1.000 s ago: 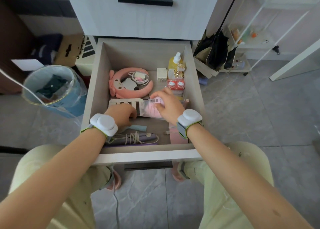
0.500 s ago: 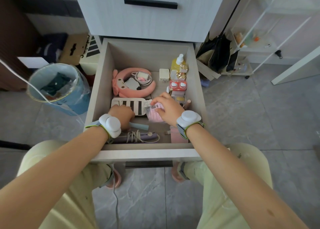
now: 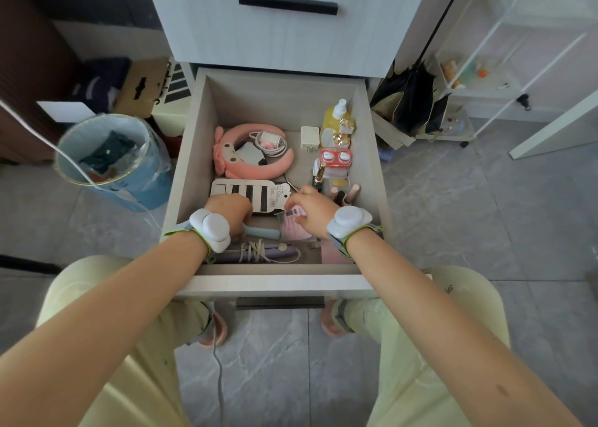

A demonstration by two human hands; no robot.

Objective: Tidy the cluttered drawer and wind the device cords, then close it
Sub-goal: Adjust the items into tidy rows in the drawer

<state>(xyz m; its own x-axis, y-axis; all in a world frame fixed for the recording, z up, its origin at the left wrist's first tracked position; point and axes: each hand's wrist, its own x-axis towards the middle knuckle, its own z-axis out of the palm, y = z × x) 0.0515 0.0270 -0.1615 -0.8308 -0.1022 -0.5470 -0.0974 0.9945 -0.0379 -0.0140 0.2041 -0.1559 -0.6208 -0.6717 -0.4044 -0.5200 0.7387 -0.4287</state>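
The right hand (image 3: 312, 211) has drawn the clear pink printed packet (image 3: 293, 231) toward 6 o'clock, off the white black-striped card (image 3: 246, 191). The pale wooden drawer (image 3: 369, 168) stands open, packet at its 5 o'clock, pinched by that hand; the left hand (image 3: 231, 211) curls at the card's near edge, grip hidden. Better lay the packet flat by the front wall. Print on both: unreadable.

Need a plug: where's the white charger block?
Head view: the white charger block lies back-right in the drawer, between pink headband and yellow bottle.
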